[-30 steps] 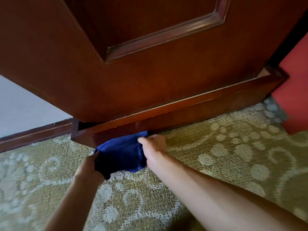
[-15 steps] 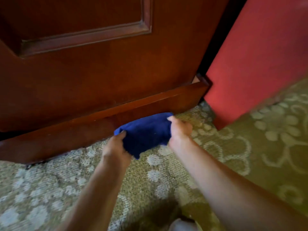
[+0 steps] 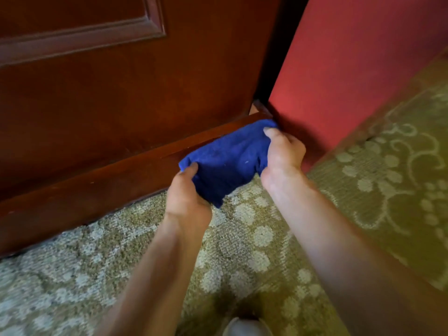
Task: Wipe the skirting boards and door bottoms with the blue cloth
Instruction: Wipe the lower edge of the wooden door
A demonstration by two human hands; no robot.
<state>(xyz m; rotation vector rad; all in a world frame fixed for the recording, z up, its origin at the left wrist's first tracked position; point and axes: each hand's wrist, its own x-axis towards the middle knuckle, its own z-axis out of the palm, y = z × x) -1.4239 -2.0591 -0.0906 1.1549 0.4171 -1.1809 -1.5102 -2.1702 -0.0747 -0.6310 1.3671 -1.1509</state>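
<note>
While both hands (image 3: pixel 188 198) grip it, blue cloth (image 3: pixel 228 161) bunches.

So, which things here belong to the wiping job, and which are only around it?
Part of the job:
blue cloth, held by left hand and right hand
wooden board at the door bottom, which the cloth presses on
wooden door

Only around:
patterned carpet
red wall
</note>
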